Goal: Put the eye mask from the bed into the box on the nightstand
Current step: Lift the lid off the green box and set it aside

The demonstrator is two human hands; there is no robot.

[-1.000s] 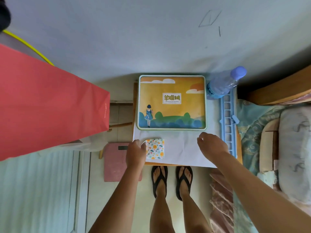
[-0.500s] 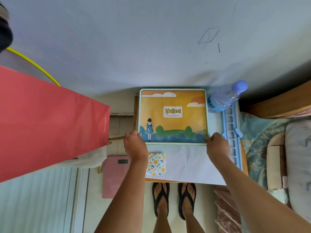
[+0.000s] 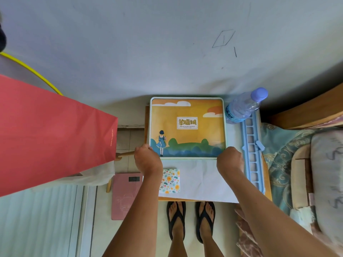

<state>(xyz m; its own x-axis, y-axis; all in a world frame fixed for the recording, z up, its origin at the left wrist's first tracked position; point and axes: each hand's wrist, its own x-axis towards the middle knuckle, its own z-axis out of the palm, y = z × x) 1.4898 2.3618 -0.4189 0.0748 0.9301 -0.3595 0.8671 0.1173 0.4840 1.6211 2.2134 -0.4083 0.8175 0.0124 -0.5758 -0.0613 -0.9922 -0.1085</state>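
A flat box (image 3: 187,127) with an orange illustrated lid lies closed at the back of the nightstand (image 3: 268,180). My left hand (image 3: 147,158) curls over the box's near left corner. At the near right corner my right hand (image 3: 230,160) grips the same way. A small floral-print fabric piece (image 3: 170,180), apparently the folded eye mask, rests on white paper (image 3: 200,179) just in front of the box, beside my left wrist. Neither hand touches it.
A water bottle (image 3: 243,106) and a blue ice tray (image 3: 252,154) line the nightstand's right side. The bed (image 3: 306,164) is further right. A red paper bag (image 3: 52,130) stands at left, with a pink scale (image 3: 126,195) on the floor. The wall is directly behind.
Both hands have moved from the nightstand's front part up to the box's near corners and closed on them. The floral piece lies where my left hand left it.
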